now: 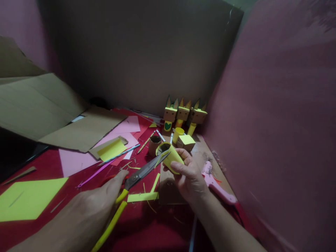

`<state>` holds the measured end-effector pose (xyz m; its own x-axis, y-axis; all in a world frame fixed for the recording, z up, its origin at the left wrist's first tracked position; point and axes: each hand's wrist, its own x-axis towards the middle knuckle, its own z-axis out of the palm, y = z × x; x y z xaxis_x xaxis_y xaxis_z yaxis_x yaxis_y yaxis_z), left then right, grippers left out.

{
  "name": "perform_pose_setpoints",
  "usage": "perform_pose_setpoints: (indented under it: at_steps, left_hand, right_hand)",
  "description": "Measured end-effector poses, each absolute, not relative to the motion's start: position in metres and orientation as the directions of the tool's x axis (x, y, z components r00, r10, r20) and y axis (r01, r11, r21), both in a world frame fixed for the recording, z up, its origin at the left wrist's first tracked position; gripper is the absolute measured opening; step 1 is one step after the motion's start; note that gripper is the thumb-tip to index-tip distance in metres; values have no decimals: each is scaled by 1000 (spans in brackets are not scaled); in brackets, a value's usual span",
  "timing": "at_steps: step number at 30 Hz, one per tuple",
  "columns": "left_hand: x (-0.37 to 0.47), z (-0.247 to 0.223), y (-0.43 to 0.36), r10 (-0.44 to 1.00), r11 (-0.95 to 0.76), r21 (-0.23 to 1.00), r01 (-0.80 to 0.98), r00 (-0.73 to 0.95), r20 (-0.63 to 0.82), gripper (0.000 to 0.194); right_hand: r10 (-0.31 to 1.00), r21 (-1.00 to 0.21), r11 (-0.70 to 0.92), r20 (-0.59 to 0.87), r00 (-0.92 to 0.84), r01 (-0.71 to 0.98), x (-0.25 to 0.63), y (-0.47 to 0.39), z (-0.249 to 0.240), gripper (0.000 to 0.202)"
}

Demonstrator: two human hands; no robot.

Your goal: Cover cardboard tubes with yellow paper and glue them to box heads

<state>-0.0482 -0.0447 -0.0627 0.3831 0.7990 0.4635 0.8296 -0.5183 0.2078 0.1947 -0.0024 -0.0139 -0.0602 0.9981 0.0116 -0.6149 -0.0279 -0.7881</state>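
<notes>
My left hand (91,206) is closed on the large scissors (135,176), which have red and yellow handles. Their blades point up and to the right, with the tips at the near rim of a yellow-covered tube (174,161). My right hand (190,171) holds this tube, thumb in front and fingers behind, its open end turned up and left. A thin yellow sliver hangs by the blades. Just behind the tube stands a brown cardboard tube (154,145). Yellow paper strips (143,197) lie below the blades.
Three box-headed cardboard figures (183,113) stand at the back, near a small yellow-topped box (186,141). A pink glue gun (220,189) lies right. Large cardboard (39,105), pink paper (76,162) and a yellow sheet (28,199) are on the left. Walls rise behind and right.
</notes>
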Motion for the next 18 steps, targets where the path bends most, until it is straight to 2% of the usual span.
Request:
perform_pose_setpoints:
  at_steps: [3,8,14,18]
  left_hand:
    - [-52,-60,-42,767,-582,143,800,483,421,67]
    - [-56,-61,-38,731,-615,71,785,535,423,69]
    - [-52,-62,-44,742,-559,-28,829,515,428,74]
    - [-50,-61,-47,699,-572,-85,816,539,470,76]
  right_hand:
    - [997,-789,-39,11,-78,-613,194,-3,-15,51]
    - [998,-795,-31,11,-65,-606,192,-3,-16,53]
    - [997,-807,7,47,-53,-590,191,-5,-14,50]
    - [998,-812,-6,27,-48,-583,191,-5,-14,51]
